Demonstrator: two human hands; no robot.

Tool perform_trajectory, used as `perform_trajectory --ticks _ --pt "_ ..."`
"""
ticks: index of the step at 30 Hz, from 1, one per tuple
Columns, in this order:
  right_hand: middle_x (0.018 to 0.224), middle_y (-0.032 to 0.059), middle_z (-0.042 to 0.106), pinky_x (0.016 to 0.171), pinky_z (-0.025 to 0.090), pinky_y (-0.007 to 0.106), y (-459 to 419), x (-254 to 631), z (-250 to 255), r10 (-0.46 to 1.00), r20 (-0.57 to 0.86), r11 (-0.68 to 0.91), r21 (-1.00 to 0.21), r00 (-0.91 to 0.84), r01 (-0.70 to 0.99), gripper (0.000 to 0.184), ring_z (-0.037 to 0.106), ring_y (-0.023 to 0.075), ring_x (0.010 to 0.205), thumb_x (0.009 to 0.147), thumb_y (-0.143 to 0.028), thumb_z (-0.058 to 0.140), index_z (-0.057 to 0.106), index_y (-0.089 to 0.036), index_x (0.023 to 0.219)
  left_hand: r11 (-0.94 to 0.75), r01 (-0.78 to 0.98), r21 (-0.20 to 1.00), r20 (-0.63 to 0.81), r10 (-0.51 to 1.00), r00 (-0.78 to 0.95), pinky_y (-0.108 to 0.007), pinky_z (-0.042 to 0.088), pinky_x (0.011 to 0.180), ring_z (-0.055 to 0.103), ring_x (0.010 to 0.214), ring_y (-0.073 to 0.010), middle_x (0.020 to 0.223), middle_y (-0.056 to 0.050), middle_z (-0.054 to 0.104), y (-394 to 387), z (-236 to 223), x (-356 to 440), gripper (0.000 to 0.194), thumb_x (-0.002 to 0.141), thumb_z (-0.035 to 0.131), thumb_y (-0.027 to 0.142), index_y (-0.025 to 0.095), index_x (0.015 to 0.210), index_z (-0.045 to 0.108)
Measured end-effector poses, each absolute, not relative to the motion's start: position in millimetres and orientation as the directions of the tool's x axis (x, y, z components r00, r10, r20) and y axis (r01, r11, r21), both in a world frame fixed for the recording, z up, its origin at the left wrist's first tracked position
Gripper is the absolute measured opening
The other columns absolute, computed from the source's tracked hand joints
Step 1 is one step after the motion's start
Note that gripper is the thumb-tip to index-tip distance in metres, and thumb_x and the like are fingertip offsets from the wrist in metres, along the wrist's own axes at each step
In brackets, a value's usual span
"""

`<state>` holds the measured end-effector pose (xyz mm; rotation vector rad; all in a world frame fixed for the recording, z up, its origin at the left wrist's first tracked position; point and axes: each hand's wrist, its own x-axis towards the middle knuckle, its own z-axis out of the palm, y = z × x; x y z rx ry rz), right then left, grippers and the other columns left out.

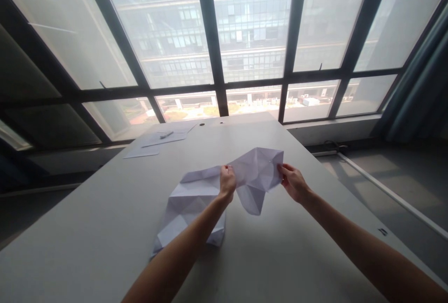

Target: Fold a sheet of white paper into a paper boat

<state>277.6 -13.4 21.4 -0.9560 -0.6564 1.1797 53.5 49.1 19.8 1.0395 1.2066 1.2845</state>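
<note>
A large creased sheet of white paper point(257, 172) is lifted above the grey table point(105, 228), its left part drooping onto the tabletop. My left hand point(227, 182) pinches the paper near its middle, fingers closed on it. At the paper's right edge my right hand point(293, 182) grips it between thumb and fingers. The stretch between the two hands is held up off the table, folded into angular facets.
Several flat sheets point(159, 142) with a pen point(166, 134) lie at the table's far left. Two small holes point(202, 124) mark the far edge. Big windows with dark frames stand behind; a blue curtain point(420, 88) hangs at the right. Floor drops off right of the table.
</note>
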Motion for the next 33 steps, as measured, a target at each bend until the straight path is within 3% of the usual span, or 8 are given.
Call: perform_trajectory --ticks 5,9,13,19,22,25,29,33 --pt "0.073 0.0020 0.069 0.050 0.049 0.025 -3 287 10 0.888 -0.037 0.191 -0.877 0.458 -0.441 0.029 0.061 0.0148 0.061 0.061 -0.034 0.086 0.068 -0.020 0.079 -0.006 -0.095 0.995 0.003 1.000 -0.027 -0.023 0.047 0.059 0.059 0.061 -0.0120 0.092 -0.005 0.063 39 36 50 0.042 0.095 0.053 0.050 0.022 0.121 0.038" --pt "0.074 0.0016 0.070 0.054 0.053 0.027 0 288 8 0.896 -0.004 0.240 -0.836 0.444 -0.493 0.032 0.063 0.0159 0.062 0.060 -0.036 0.087 0.066 -0.021 0.080 0.281 -0.167 0.945 -0.237 0.941 0.243 -0.033 0.054 0.078 0.067 0.092 -0.0214 0.128 -0.018 0.056 21 35 59 0.075 0.084 0.066 0.061 0.025 0.137 0.027" --pt "0.077 0.0014 0.072 0.056 0.056 0.027 -4 289 15 0.923 0.018 0.236 -0.815 0.384 -0.529 0.035 0.064 0.0161 0.064 0.059 -0.039 0.089 0.067 -0.022 0.081 0.527 -0.139 0.838 -0.454 0.816 0.357 -0.032 0.054 0.080 0.065 0.089 -0.0206 0.125 -0.019 0.055 9 30 71 0.058 0.087 0.063 0.058 0.016 0.124 0.046" --pt "0.082 0.0008 0.072 0.062 0.055 0.026 -9 290 30 0.948 0.031 0.213 -0.801 0.318 -0.559 0.039 0.065 0.0151 0.068 0.060 -0.040 0.088 0.064 -0.021 0.084 0.634 -0.044 0.772 -0.490 0.638 0.594 -0.025 0.052 0.068 0.063 0.075 -0.0157 0.096 -0.008 0.064 -5 33 88 0.038 0.085 0.067 0.048 0.015 0.103 0.062" --pt "0.082 -0.0001 0.071 0.062 0.054 0.026 -14 289 34 0.946 0.009 0.197 -0.808 0.324 -0.555 0.039 0.065 0.0153 0.070 0.062 -0.037 0.087 0.063 -0.022 0.089 0.410 -0.091 0.908 -0.319 0.815 0.483 -0.026 0.050 0.065 0.063 0.073 -0.0171 0.090 -0.008 0.067 -9 33 93 0.036 0.080 0.071 0.043 0.014 0.100 0.066" --pt "0.091 -0.0003 0.071 0.064 0.055 0.029 -24 287 35 0.969 -0.131 0.007 -0.833 0.209 -0.553 0.041 0.067 0.0167 0.073 0.065 -0.029 0.084 0.060 -0.026 0.098 0.109 -0.080 0.991 -0.089 0.970 0.226 -0.026 0.047 0.068 0.062 0.077 -0.0175 0.090 -0.008 0.068 -8 34 94 0.031 0.081 0.070 0.041 0.014 0.093 0.066" --pt "0.096 0.0072 0.071 0.071 0.058 0.036 -37 281 33 0.921 -0.386 -0.358 -0.780 -0.056 -0.514 0.035 0.071 0.0221 0.083 0.071 -0.025 0.080 0.059 -0.022 0.099 -0.237 0.089 0.967 0.228 0.969 0.097 -0.024 0.044 0.071 0.060 0.078 -0.0165 0.084 -0.004 0.068 -7 34 89 0.023 0.087 0.063 0.038 0.015 0.087 0.067" --pt "0.085 0.0078 0.070 0.063 0.055 0.027 -39 275 34 0.877 -0.464 -0.462 -0.744 -0.124 -0.483 0.026 0.069 0.0173 0.076 0.077 -0.017 0.074 0.058 -0.018 0.098 -0.374 0.192 0.907 0.369 0.927 0.065 -0.023 0.044 0.067 0.059 0.072 -0.0156 0.079 -0.003 0.067 -9 29 85 0.028 0.089 0.060 0.042 0.015 0.087 0.068"
